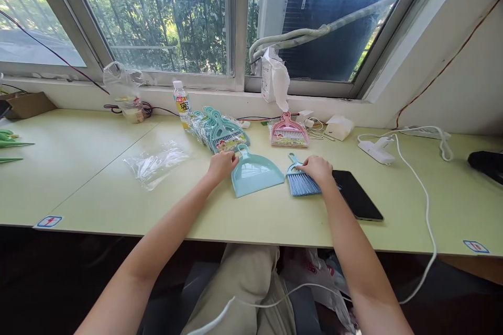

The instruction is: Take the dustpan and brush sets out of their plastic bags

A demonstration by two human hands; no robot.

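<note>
A light blue dustpan [257, 174] lies on the table in front of me, its looped handle pointing toward the window. My left hand [223, 165] is closed at the dustpan's upper left edge, thumb and fingers pinching it. To the right, a small blue hand brush [302, 184] rests with its bristles toward me. My right hand [317, 168] grips the brush's head from above and covers part of it. Just behind my left hand sits a stack of wrapped green dustpan-and-brush sets [220, 128]. A wrapped pink set [290, 132] lies farther right.
A black tablet [359, 196] lies right beside the brush. Crumpled clear plastic wrap [157, 162] is on the left. A drink bottle [182, 104] and a tissue pack [274, 76] stand near the window. A white cable [422, 188] hangs over the table's front edge from a power strip [377, 150].
</note>
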